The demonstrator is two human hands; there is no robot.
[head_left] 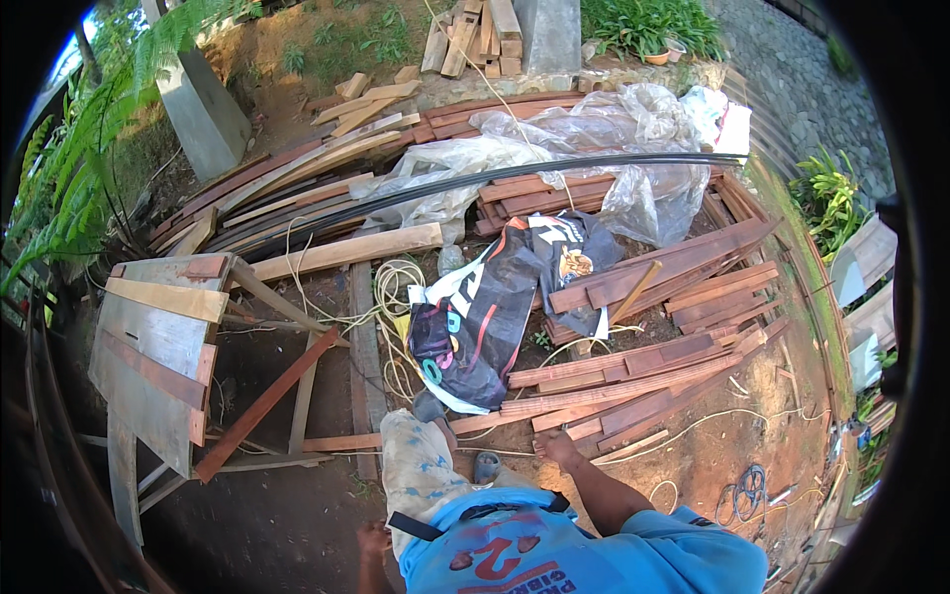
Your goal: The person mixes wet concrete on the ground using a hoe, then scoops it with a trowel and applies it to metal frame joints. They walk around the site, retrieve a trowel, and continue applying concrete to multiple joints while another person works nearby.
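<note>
My right hand (559,448) is stretched forward and down, its fingers apart, by the near ends of reddish-brown planks (633,421). Whether the fingertips touch the wood is hard to make out. Beside my left leg hangs my left hand (373,540), seen from above with its fingers mostly hidden. A wooden sawhorse-like stand (153,346) with boards on its top is at the left, a reddish board (267,406) leaning against it. In front of my feet, a crumpled dark printed banner (485,317) lies over part of the timber.
Stacked lumber (297,188), clear plastic sheeting (633,129) and long black bars (426,188) stretch across the far side. A yellowish hose (396,287) lies coiled near the banner. A dark coiled cable (747,495) rests on the dirt at right. Concrete posts (203,109) rise behind.
</note>
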